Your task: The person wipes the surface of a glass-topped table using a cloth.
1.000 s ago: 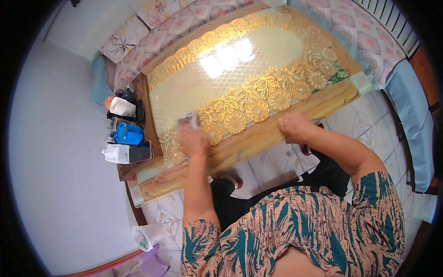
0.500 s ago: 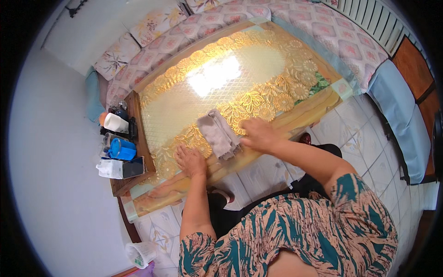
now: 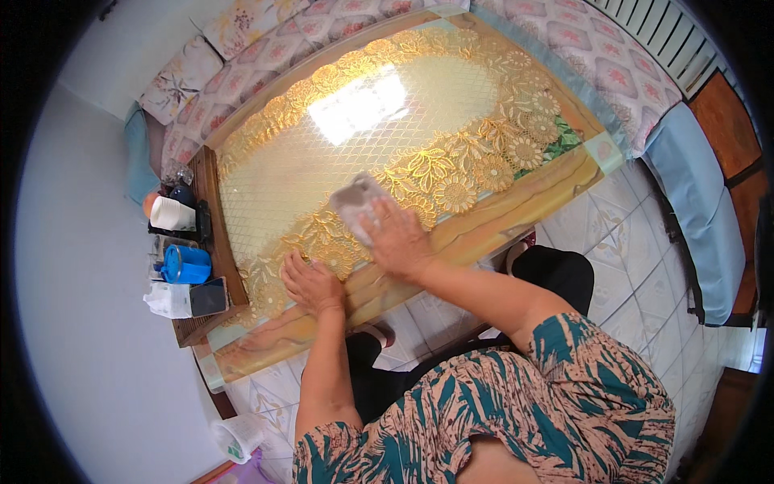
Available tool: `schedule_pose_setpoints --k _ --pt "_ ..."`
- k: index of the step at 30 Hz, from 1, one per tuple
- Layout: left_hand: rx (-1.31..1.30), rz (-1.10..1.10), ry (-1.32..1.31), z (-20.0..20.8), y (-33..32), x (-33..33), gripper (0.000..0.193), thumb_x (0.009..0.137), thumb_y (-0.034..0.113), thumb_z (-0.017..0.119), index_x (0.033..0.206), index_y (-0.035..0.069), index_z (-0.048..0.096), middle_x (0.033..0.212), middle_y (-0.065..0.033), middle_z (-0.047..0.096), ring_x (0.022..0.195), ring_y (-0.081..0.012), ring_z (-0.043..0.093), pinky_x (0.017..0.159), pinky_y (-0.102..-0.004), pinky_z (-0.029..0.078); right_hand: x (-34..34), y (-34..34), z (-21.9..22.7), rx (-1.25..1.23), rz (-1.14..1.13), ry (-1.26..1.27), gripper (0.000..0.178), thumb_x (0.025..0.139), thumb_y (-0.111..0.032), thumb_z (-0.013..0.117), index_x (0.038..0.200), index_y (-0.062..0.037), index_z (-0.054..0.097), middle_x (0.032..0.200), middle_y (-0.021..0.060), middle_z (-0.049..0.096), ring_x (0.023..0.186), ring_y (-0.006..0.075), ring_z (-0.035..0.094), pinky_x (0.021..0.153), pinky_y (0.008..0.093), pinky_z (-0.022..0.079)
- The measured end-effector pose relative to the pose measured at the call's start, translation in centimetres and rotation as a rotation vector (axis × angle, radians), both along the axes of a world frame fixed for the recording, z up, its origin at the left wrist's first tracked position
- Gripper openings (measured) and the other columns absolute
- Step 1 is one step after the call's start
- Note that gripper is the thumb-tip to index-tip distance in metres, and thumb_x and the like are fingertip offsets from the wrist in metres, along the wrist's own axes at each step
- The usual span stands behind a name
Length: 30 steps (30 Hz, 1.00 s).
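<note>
Brown wood makes the tray (image 3: 222, 238) at the left end of the table, and on it sit a white packet (image 3: 168, 300), a few stacked paper cups (image 3: 173, 214), a blue mug (image 3: 187, 264) and a dark phone (image 3: 210, 297). Just right of these, my left hand (image 3: 313, 284) rests on the near part of the gold flowered cover (image 3: 439, 105), fingers open and a little bent, holding nothing. Next comes the pale cloth (image 3: 355, 198), folded into a pad, lying on the cover left of its middle, near my side. My right hand (image 3: 399, 240) lies over the pad's near right part, fingers spread on it; whether they pinch it or only press it down I cannot tell, as the cloth is blurred there. I would call the wiping under way and not finished, since the pad is on the cover with my palm on it. No mark sets wiped parts apart from the rest. Farther right, the cover stretches on past my hand to some green leaves (image 3: 564, 139), and neither hand is over that end, nor on the far side. Beyond are the flowered sofa (image 3: 617, 73) and a blue sheet (image 3: 697, 218).
</note>
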<state>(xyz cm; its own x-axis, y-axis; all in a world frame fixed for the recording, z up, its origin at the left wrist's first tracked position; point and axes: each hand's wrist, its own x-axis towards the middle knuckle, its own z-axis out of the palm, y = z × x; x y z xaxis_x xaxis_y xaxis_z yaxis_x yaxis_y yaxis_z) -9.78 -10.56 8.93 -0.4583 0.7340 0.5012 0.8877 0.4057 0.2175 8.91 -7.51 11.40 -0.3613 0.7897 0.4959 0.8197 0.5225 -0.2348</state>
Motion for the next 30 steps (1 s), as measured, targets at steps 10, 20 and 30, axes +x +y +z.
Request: schedule_pose_setpoints --k 10,20,30 --pt "0.014 -0.037 0.005 0.2 -0.2 -0.8 0.046 0.087 0.025 0.051 0.130 0.012 0.044 0.138 -0.0054 0.040 0.130 -0.0271 0.032 0.105 -0.0451 0.025 25.8 3.2 0.1 0.086 -0.512 -0.123 0.052 0.084 -0.027 0.051 0.135 -0.0179 0.044 0.139 0.0119 0.039 0.126 0.0286 0.039 0.097 0.0460 0.034" --pt "-0.056 -0.020 -0.017 1.2 -0.6 -0.9 0.047 0.086 0.023 0.051 0.131 0.010 0.043 0.138 -0.0068 0.040 0.129 -0.0293 0.032 0.105 -0.0465 0.026 18.7 1.7 -1.0 0.097 -0.563 0.035 0.052 0.076 -0.016 0.055 0.128 -0.0146 0.052 0.133 0.0125 0.047 0.126 0.0334 0.038 0.102 0.0487 0.031" --pt "-0.073 -0.063 -0.001 1.5 -0.9 -0.7 0.045 0.087 0.022 0.050 0.129 0.009 0.046 0.138 -0.0083 0.042 0.126 -0.0301 0.036 0.103 -0.0459 0.029 -0.2 -0.7 0.7 0.073 0.335 0.137 0.042 0.081 -0.023 0.053 0.121 -0.0114 0.055 0.130 0.0186 0.048 0.123 0.0332 0.042 0.092 0.0446 0.037"
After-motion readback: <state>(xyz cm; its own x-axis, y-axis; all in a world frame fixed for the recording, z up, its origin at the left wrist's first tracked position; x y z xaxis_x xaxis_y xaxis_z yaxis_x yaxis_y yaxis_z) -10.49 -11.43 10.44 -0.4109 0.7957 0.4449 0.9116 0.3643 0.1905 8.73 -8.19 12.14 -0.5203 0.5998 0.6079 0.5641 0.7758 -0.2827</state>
